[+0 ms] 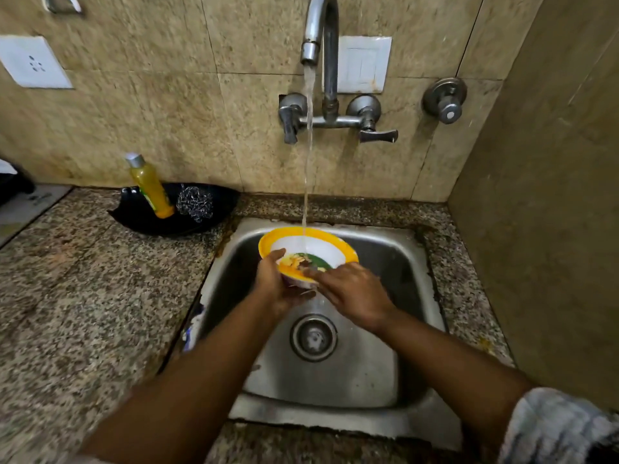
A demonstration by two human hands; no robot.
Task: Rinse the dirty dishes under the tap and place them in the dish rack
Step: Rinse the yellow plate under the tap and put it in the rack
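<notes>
**A:** What's in the sink (395, 252) on your feed?

**B:** I see a yellow-rimmed bowl (310, 249) held over the sink, above the drain (314, 337). Water (308, 145) from the tap (320, 31) lands inside it. My left hand (279, 279) is wrapped around the bowl's near edge, gripping it from below. My right hand (351, 293) lies loose, fingers spread, across the bowl's front, closed on nothing.

**A:** Anything blocking the bowl?

**B:** Both hands cover its near side, so I can't see its base. There are food scraps inside.

**A:** And around the sink?

**B:** Left of the sink, on the counter (83, 296), a black dish (174, 209) holds a yellow bottle (150, 189) and a steel scrubber (195, 202). Behind the sink, tap handles (375, 132) on the wall.
</notes>
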